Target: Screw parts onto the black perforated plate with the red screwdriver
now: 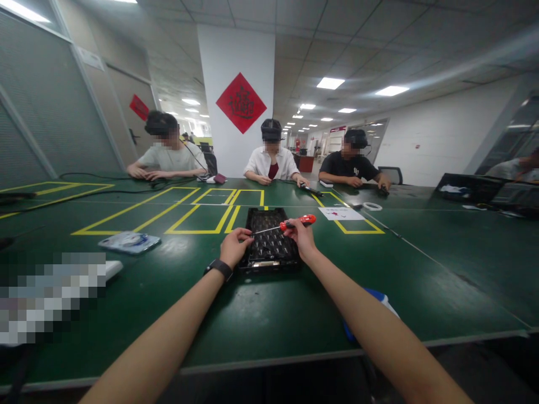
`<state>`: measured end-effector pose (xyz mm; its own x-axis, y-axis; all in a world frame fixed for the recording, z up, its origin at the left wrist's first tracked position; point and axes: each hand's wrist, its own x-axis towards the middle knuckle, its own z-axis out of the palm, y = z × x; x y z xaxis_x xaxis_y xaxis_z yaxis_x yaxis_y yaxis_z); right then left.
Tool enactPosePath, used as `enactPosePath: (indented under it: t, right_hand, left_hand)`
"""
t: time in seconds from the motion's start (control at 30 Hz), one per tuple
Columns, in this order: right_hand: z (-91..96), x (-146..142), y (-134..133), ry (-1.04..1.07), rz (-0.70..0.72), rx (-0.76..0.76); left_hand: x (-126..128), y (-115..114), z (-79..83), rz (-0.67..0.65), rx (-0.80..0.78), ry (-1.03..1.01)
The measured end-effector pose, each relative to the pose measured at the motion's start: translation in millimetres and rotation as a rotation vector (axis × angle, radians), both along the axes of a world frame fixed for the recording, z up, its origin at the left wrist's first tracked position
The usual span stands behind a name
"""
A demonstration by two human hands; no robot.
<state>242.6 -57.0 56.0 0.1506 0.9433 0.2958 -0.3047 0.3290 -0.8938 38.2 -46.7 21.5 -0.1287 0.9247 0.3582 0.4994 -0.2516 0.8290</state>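
My right hand point(301, 238) is closed around a screwdriver point(306, 220) with a red and black handle. Its thin metal shaft points left, nearly level, across a black open case point(272, 264) on the table. Dark, shiny pieces in rows show inside the case, too small to name. My left hand point(234, 247), with a dark watch on the wrist, is at the case's left edge. Its thumb and fingertips come together by the screwdriver's tip; whatever they pinch is too small to make out.
The green table point(252, 331) carries yellow tape outlines. A phone-like flat object point(129, 242) lies to the left and a printed paper point(341, 214) beyond the case on the right. A blue and white object point(351, 331) is partly behind my right forearm. Three people sit opposite.
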Motion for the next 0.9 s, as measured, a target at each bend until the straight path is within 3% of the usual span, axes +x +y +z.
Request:
enactPosePath:
  t: [0.3,0.9]
  right_hand:
    - [0.3,0.0,-0.9,0.000,0.001,-0.006]
    - [-1.7,0.7,2.5,0.111,-0.028,-0.040]
  left_hand:
    - [0.3,-9.8,14.7,0.043,0.154,0.358]
    - [3.0,-13.5,18.4,0.036,0.301,0.490]
